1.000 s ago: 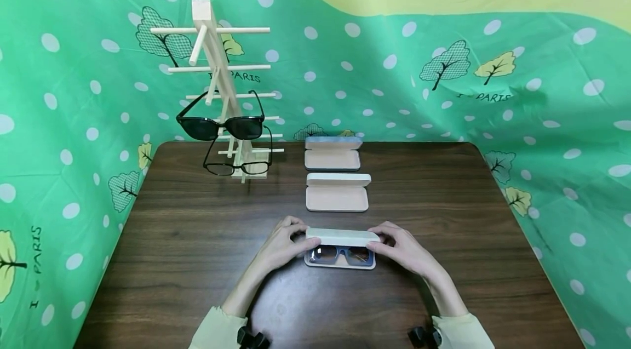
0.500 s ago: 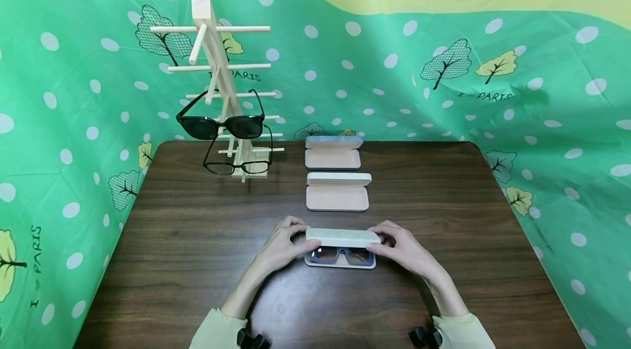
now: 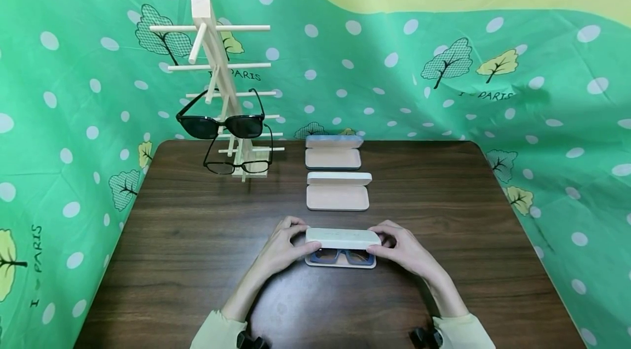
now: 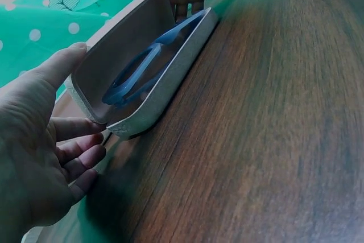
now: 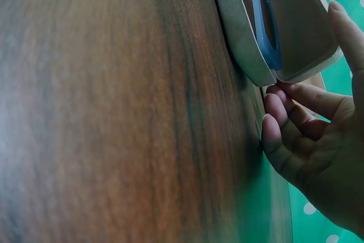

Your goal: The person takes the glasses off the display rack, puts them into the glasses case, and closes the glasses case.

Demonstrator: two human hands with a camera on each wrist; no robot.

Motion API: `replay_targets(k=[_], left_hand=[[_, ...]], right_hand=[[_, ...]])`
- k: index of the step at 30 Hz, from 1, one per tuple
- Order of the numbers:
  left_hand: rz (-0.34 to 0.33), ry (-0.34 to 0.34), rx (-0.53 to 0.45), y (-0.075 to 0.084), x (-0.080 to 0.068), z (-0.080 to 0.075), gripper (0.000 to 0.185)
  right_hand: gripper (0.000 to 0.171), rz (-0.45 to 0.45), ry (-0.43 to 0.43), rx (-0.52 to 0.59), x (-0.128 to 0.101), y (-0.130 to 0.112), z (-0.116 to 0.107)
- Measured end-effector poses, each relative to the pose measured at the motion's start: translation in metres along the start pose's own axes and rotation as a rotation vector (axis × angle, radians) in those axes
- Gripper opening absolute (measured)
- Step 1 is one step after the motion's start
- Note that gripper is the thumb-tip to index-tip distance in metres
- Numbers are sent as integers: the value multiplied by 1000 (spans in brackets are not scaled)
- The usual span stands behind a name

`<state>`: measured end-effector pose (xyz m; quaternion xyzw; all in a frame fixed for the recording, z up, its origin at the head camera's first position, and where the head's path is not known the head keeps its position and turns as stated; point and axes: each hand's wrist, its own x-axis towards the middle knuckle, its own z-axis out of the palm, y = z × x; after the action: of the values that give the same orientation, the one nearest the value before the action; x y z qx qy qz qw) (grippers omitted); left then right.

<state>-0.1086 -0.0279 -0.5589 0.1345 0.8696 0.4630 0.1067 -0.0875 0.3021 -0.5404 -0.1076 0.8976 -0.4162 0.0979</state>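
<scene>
A pale glasses case (image 3: 343,238) lies near the front of the table with its lid partly lowered. Blue-framed sunglasses (image 3: 342,256) rest inside its lower half, also visible in the left wrist view. My left hand (image 3: 284,245) grips the lid's left end, thumb (image 4: 65,64) at the lid's edge and index finger near the hinge. At the other end, my right hand (image 3: 400,246) holds the lid the same way. The right wrist view shows that hand's index finger (image 5: 318,99) by the case's rear corner and the other fingers loosely curled below it.
Two more glasses cases stand with lids up behind: a white case (image 3: 337,198) and a blue-edged case (image 3: 332,158). On a wooden display rack (image 3: 217,58) at the back left hang black sunglasses (image 3: 246,127) and black-rimmed eyeglasses (image 3: 256,167). A green patterned cloth (image 3: 384,80) surrounds the table.
The lid has tipped slightly further forward and down, covering more of the blue sunglasses. Both hands stay at its ends, nearly in the same place.
</scene>
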Motion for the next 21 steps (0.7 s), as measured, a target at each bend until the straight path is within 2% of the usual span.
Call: replay_targets(k=[21], left_hand=[[93,27,41,-3,-6,2,61]], right_hand=[[45,-48,32,9,-1,2,2]])
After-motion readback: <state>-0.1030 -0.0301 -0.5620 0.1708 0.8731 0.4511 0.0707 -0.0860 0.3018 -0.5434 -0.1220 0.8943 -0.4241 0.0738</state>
